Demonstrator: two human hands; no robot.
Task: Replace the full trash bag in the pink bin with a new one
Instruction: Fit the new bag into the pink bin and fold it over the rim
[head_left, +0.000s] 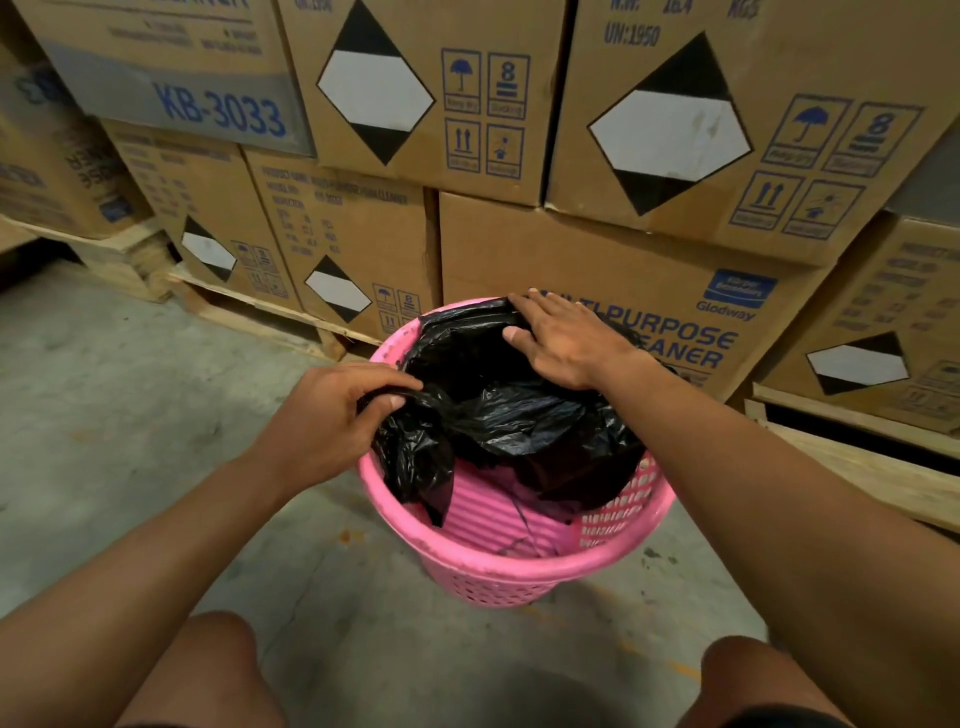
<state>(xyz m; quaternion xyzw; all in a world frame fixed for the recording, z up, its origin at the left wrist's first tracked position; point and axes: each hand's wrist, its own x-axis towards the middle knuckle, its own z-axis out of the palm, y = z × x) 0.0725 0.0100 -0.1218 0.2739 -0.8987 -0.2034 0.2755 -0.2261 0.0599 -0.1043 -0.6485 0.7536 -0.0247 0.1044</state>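
Right behind the pink bin (498, 571), the big carton (571, 249) reads "Glodway" under a blue logo, and then "…LTIPURPOSE …EANER", partly covered. Above and right of the bin, the upper-right carton (779, 57) shows "UN:1950" and a stacking "8". Far up-left of the bin, the grey-banded carton (156, 78) says "KB-3033". The smaller print is too blurred to read.

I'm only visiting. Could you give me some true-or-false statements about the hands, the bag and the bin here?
1. The left hand pinches the edge of the black bag. True.
2. The right hand is a clenched fist held away from the bin. False: it lies flat, fingers straight, on the bag at the far rim.
3. The pink bin stands on a table. False: it stands on the concrete floor.
4. The bag lines the bin's whole inside. False: the near inner wall shows bare pink.
5. Behind the bin stand stacked cardboard boxes. True.
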